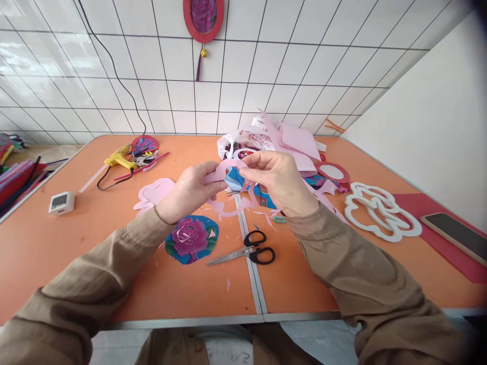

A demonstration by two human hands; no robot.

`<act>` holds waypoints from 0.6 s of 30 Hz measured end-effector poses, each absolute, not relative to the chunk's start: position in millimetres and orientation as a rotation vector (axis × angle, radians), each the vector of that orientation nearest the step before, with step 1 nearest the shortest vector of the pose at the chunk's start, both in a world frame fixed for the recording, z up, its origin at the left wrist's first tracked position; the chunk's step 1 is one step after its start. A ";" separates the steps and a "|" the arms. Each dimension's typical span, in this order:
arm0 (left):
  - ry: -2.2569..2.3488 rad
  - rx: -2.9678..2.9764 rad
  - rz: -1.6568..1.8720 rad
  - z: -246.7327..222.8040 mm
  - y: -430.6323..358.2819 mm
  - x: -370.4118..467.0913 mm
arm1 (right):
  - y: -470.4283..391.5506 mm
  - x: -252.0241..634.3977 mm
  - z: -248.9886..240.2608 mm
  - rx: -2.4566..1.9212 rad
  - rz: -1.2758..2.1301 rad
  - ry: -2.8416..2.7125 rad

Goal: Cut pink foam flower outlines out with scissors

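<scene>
Paper cutout (233, 162) in fingers (262, 158), above table (91, 248); scissors (249, 249) before fingers; flower piece (192, 241) left of scissors; glue gun (120, 158) left of fingers, farther back; small device (61, 203) far left; plastic bag (247, 138) behind fingers; folded sheets (299, 142) behind-right; phone (456, 235) far right on flat sheet (429, 243); ornament (219, 20) on wall (152, 61) behind.

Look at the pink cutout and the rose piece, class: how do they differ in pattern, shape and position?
The pink cutout is plain; the rose piece shows a purple flower on blue. The pink cutout has open gaps inside, while the rose piece is solid. Both hands hold the pink cutout up; the rose piece lies on the table. Both have curved edges.
</scene>
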State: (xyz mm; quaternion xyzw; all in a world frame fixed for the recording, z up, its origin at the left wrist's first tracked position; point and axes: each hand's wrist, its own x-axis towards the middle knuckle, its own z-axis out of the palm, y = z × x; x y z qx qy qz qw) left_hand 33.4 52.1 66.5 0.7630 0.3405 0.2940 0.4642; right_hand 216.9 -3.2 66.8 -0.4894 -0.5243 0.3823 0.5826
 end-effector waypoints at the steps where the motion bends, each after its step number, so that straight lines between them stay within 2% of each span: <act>1: 0.847 1.902 0.745 66.1 51.7 33.6 | -3.5 216.1 66.9 -1.144 0.905 -1.216; 6: 0.784 1.907 0.693 65.1 55.1 29.6 | -4.7 214.8 65.5 -1.150 0.955 -1.200; 13: 0.522 1.554 0.579 67.5 62.7 25.1 | -4.2 216.9 63.4 -1.111 0.963 -1.238; 18: 0.547 1.475 0.586 68.0 64.0 24.9 | -4.2 216.8 64.4 -1.097 0.984 -1.288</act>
